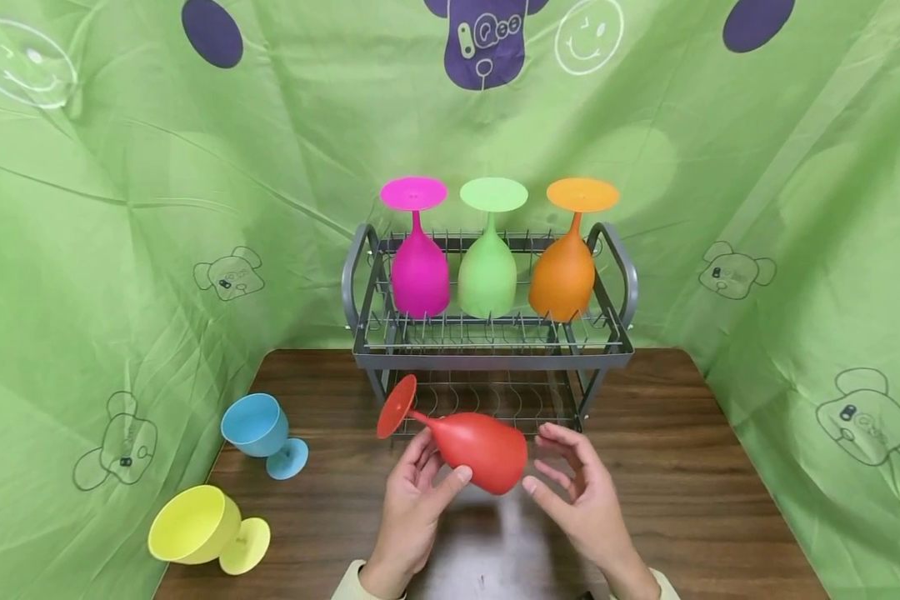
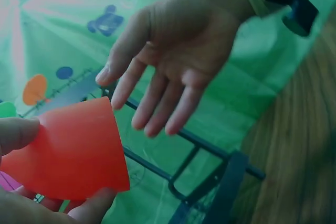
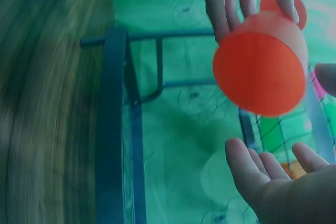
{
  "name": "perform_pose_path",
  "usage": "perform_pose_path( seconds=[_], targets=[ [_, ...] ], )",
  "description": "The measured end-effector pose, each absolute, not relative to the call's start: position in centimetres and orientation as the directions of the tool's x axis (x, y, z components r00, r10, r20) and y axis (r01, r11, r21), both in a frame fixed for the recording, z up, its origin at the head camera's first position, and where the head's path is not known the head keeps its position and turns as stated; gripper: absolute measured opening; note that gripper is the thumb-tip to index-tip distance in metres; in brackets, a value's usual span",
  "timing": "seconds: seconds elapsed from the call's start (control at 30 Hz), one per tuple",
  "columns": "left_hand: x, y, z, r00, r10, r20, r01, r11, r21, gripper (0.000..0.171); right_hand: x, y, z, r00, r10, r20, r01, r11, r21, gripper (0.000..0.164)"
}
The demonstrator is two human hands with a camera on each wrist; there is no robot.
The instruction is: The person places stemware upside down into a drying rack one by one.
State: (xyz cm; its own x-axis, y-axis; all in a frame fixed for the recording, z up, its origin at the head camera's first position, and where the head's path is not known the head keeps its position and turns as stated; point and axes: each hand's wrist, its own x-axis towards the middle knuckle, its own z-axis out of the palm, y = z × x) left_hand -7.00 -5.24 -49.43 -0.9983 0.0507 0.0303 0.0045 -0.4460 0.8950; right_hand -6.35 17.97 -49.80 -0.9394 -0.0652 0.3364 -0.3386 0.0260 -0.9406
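A red plastic goblet [image 1: 482,450] lies tilted above the table, its foot up to the left and its mouth toward the right. My left hand [image 1: 418,506] grips its bowl near the stem, thumb on the near side. Beside the rim, my right hand [image 1: 579,497] is spread with fingers loosely bent and apart from the goblet. In the right wrist view the open mouth of the red goblet [image 3: 260,74] faces the camera, with the right hand [image 3: 286,187] below it. The left wrist view shows the right hand [image 2: 181,59] palm-on past the rim.
Behind the hands stands a two-tier dark dish rack [image 1: 495,362]. Magenta [image 1: 420,275], light green [image 1: 487,275] and orange goblets [image 1: 562,275] stand upside down on its top tier. At the left of the wooden table [image 1: 690,483], blue [image 1: 255,425] and yellow footed cups [image 1: 195,527] lie tipped over.
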Motion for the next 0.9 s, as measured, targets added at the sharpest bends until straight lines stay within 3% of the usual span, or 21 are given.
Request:
perform_pose_path(
  seconds=[0.17, 0.37, 0.67, 0.9],
  targets=[
    [-8.2, -4.6, -50.3, -0.999, 0.005, 0.039, 0.034, -0.387, 0.921, 0.075, -7.4, 19.4, -50.5, -0.951, 0.056, 0.303, -0.297, 0.105, -0.949, 0.066],
    [-9.5, -4.0, -51.7, -0.995, 0.045, 0.085, 0.069, -0.279, 0.958, 0.072, -9.0, 20.9, -51.6, -0.952, 0.195, 0.236, -0.197, 0.199, -0.960, 0.064],
    [-11.8, -3.1, -53.3, -0.980, 0.109, 0.165, 0.162, -0.034, 0.986, 0.064, -11.4, 22.7, -55.1, -0.930, 0.288, 0.228, -0.127, 0.330, -0.935, 0.066],
    [-14.0, -2.0, -53.8, -0.969, 0.154, 0.192, 0.202, 0.050, 0.978, 0.062, -12.7, 23.1, -57.2, -0.894, 0.365, 0.260, -0.109, 0.387, -0.916, 0.072]
  ],
)
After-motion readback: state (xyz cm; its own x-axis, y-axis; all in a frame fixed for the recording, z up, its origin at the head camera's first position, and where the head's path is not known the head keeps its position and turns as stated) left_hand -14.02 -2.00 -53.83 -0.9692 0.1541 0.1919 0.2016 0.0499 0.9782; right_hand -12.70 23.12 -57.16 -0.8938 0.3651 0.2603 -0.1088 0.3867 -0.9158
